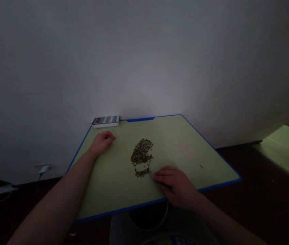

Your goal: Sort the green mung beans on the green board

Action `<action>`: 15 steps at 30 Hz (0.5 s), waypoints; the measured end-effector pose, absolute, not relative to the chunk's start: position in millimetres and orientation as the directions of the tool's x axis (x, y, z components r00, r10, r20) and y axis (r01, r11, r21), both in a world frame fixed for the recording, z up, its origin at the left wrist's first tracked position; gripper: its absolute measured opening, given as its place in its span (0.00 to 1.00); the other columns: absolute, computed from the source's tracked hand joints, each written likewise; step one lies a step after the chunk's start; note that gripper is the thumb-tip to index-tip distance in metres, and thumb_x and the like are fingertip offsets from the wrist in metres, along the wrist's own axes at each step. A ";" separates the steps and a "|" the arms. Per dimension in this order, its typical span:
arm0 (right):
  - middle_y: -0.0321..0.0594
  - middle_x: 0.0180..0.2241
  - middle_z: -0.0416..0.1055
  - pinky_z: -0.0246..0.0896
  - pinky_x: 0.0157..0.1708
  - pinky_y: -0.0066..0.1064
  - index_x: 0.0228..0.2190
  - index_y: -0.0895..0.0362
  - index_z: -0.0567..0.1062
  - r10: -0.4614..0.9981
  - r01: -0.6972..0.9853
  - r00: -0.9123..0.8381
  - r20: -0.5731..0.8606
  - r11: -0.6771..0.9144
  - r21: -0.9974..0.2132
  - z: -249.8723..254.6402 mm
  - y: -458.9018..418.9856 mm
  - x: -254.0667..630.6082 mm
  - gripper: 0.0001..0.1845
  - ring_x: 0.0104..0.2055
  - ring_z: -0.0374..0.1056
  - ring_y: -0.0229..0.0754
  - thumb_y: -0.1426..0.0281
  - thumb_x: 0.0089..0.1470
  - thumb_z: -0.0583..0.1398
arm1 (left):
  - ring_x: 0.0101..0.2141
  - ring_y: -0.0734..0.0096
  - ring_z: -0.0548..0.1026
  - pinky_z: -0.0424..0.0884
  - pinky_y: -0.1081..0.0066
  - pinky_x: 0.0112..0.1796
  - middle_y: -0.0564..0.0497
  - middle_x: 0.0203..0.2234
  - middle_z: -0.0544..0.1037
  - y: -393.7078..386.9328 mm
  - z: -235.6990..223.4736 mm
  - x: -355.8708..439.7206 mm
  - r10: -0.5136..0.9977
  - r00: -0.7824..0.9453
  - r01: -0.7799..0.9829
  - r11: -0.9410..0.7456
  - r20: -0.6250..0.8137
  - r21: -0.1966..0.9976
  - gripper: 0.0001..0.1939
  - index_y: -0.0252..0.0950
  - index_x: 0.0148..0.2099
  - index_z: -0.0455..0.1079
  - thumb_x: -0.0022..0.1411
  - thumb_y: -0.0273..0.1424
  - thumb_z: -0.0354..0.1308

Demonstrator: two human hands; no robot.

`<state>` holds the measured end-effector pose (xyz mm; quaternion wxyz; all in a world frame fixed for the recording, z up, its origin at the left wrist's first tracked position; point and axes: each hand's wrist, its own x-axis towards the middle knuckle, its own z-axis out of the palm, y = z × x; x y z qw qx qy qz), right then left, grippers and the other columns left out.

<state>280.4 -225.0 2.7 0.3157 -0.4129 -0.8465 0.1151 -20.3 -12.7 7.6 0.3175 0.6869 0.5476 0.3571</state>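
Observation:
Small greenish-brown beans, mixed with some pale grains, form a pile (pixel 141 153) in the middle of the table. A smaller cluster of beans (pixel 141 173) lies just in front of it. My right hand (pixel 173 185) pinches what looks like tweezers (pixel 151 174), thin and pale, its tip at the right edge of the small cluster. Off to the right, pale rice-like grains (pixel 186 150) are spread out thinly. My left hand (pixel 103 141) rests loosely curled on the table, left of the pile, with nothing visible in it.
The pale yellow-green table (pixel 116 183) has a blue rim and stands against a grey wall (pixel 144 61). A phone (pixel 106 120) lies on a white box at the back left corner. A small brown sliver (pixel 201 166) lies at the right. Cables and a plug (pixel 44 169) are low at the left.

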 end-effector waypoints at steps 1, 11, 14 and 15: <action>0.43 0.41 0.78 0.64 0.48 0.41 0.44 0.56 0.77 0.776 0.623 -0.459 0.433 0.629 -0.465 2.6 -224.3 280.5 0.16 0.43 0.71 0.45 0.74 0.55 0.57 | 0.19 0.77 0.58 0.55 0.75 0.23 0.58 0.16 0.62 -12.5 7.4 -20.6 0.979 0.141 0.520 -0.199 0.146 0.831 0.13 0.36 0.25 0.62 0.46 0.41 0.57; 0.43 0.40 0.78 0.64 0.47 0.39 0.44 0.56 0.77 0.795 0.602 -0.456 0.400 0.607 -0.519 8.2 -223.3 280.9 0.15 0.42 0.71 0.44 0.74 0.56 0.57 | 0.19 0.77 0.59 0.55 0.75 0.22 0.59 0.16 0.63 -11.6 6.7 -21.4 0.985 0.143 0.450 -0.155 0.101 0.880 0.10 0.36 0.29 0.66 0.43 0.35 0.55; 0.43 0.39 0.78 0.64 0.47 0.39 0.44 0.57 0.77 0.790 0.594 -0.460 0.405 0.613 -0.521 8.5 -223.6 280.7 0.15 0.42 0.71 0.44 0.74 0.56 0.56 | 0.18 0.78 0.58 0.54 0.75 0.21 0.59 0.16 0.63 -12.1 6.2 -21.7 0.987 0.141 0.440 -0.138 0.084 0.887 0.10 0.36 0.30 0.65 0.43 0.35 0.56; 0.44 0.39 0.78 0.64 0.47 0.39 0.44 0.57 0.77 0.790 0.593 -0.461 0.405 0.614 -0.522 8.5 -223.6 280.7 0.15 0.42 0.71 0.44 0.74 0.56 0.56 | 0.18 0.78 0.58 0.54 0.76 0.21 0.60 0.16 0.63 -12.3 6.3 -21.8 0.986 0.141 0.435 -0.137 0.083 0.890 0.10 0.36 0.30 0.65 0.43 0.35 0.56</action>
